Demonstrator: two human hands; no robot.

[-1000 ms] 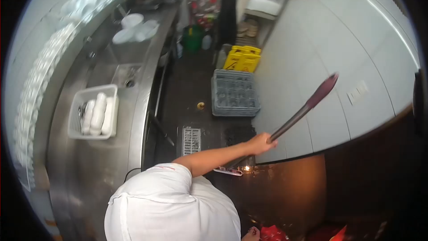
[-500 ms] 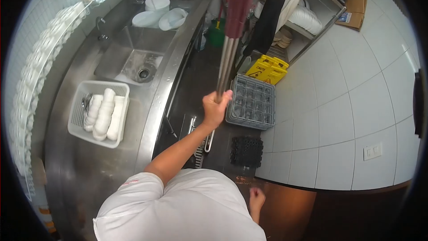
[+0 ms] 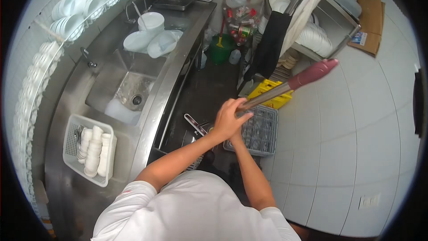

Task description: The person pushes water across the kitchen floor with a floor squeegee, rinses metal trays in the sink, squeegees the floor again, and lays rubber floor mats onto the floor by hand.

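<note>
Surroundings: steel counter [image 3: 80,205] runs along the left side, with a sink [image 3: 103,90] set into it. Near end of counter: white basket [image 3: 81,168] holding stacked white crockery [image 3: 92,157]. Beyond the sink: white tub [image 3: 152,20] and dishes [image 3: 161,44]. Far end of floor: green bucket [image 3: 221,52], with a clear bag of bottles and cans [image 3: 243,15] above and to its right. Right of these, a dark cloth [image 3: 268,44] hangs by a shelf rack [image 3: 341,40]; white tiled wall [image 3: 339,143] closes off the right side.

In the way: grey crate [image 3: 273,140] on the floor, just right of the hands; yellow sign [image 3: 263,90] behind it. Pole crosses in front of both.

Long-handled tool [image 3: 269,96]: between counter and wall, slanting up to the right. Maroon grip at upper end, bare metal shaft, pale head [image 3: 195,124] with dark middle low at left, near the counter edge.

Left hand [image 3: 228,119]: fingers closed around the shaft. Right hand [image 3: 235,136]: just beneath the left, mostly hidden by it; finger state cannot be told.
</note>
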